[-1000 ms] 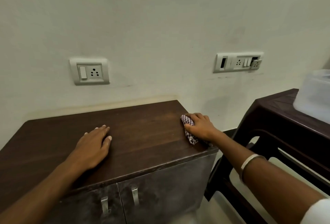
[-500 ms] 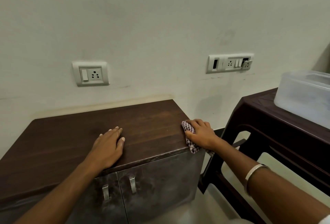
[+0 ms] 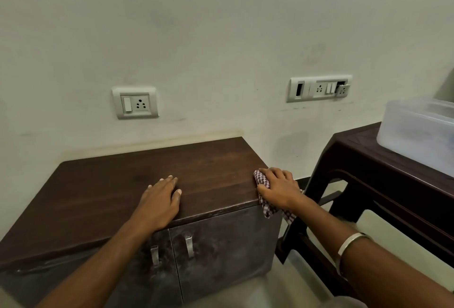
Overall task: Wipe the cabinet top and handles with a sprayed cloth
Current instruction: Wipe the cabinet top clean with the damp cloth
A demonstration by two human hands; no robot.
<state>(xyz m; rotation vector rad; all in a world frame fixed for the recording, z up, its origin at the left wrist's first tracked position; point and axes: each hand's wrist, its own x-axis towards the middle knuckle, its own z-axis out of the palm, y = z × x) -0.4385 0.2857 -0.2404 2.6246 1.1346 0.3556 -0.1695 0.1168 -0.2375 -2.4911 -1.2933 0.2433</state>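
A low cabinet with a dark wooden top [image 3: 118,185] stands against the wall. Two metal handles [image 3: 188,245] hang side by side on its grey doors [image 3: 221,241]. My left hand [image 3: 159,199] lies flat on the top near the front edge, fingers straight. At the top's front right corner, my right hand [image 3: 278,188] grips a checked red-and-white cloth [image 3: 261,181]. Part of the cloth hangs over the cabinet's right side.
A dark plastic table [image 3: 383,167] stands close to the right of the cabinet, with a translucent box [image 3: 415,131] on it. Two socket plates [image 3: 135,102] are set in the wall behind. A narrow gap separates cabinet and table.
My right hand with the cloth slid along the right edge toward the front corner. My left hand moved right and nearer the front edge. The view shifted left and back.
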